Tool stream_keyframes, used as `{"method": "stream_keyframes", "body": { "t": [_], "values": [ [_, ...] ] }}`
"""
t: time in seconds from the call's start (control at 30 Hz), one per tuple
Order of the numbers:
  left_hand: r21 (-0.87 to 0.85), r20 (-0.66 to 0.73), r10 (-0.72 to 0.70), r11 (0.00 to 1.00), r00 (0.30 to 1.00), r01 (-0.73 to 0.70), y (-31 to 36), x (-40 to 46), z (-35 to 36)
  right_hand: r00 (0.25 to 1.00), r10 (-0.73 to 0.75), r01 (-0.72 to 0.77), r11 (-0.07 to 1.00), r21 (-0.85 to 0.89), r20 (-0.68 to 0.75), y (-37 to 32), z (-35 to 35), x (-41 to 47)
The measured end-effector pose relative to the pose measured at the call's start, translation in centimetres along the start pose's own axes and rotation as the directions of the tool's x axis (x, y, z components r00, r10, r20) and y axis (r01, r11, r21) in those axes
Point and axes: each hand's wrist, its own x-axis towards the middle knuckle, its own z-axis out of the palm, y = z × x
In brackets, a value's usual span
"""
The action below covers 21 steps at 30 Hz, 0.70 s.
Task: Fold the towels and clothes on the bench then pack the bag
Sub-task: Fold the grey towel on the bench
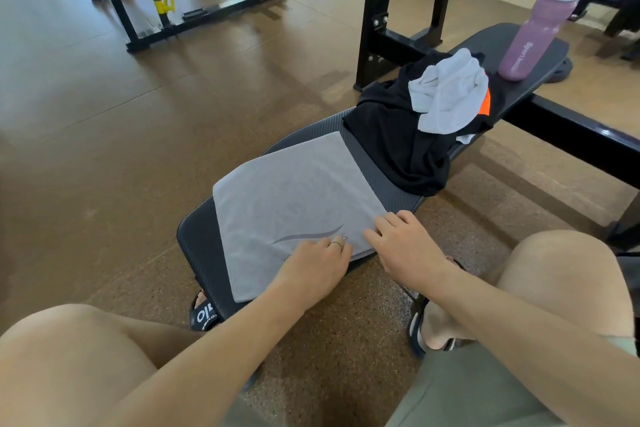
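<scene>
Notably, the grey towel (294, 204) lay flat on the bench's (391, 184) near end, long axis running away, both the left hand (315, 265) and right hand (405, 246) pinching its near-right corner.

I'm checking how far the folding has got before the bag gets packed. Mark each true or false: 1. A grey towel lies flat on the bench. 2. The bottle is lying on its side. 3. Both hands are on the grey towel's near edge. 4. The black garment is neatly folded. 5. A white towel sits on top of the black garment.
1. True: the grey towel lies flat on the bench.
2. False: the pink bottle stands upright at the bench's far end.
3. True: the left hand and right hand rest there.
4. False: the black garment lies crumpled.
5. True: the white towel is bunched on it.
</scene>
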Motion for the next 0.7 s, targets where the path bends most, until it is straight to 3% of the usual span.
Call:
{"method": "stream_keyframes", "body": {
  "t": [0.23,0.43,0.6,0.7],
  "values": [
    [-0.022,-0.034,-0.017,1.0,0.999,0.017,-0.2,0.6,-0.4,0.992,-0.032,0.035,0.999,0.017,-0.122,0.4,0.1,0.2],
    [-0.128,-0.092,-0.156,0.981,0.983,0.144,0.7,1.7,-0.2,0.972,-0.091,0.094,0.996,0.007,-0.217,0.4,-0.3,0.2],
    [-0.116,-0.102,-0.082,0.991,0.991,0.07,1.6,1.8,0.8,0.994,-0.084,0.08,0.995,-0.064,-0.064,0.5,-0.4,0.0],
    [-0.19,-0.109,-0.138,0.975,0.984,0.115,1.3,2.0,0.7,0.997,-0.063,0.066,0.995,-0.081,0.041,0.3,-0.3,-0.1]
  ]
}}
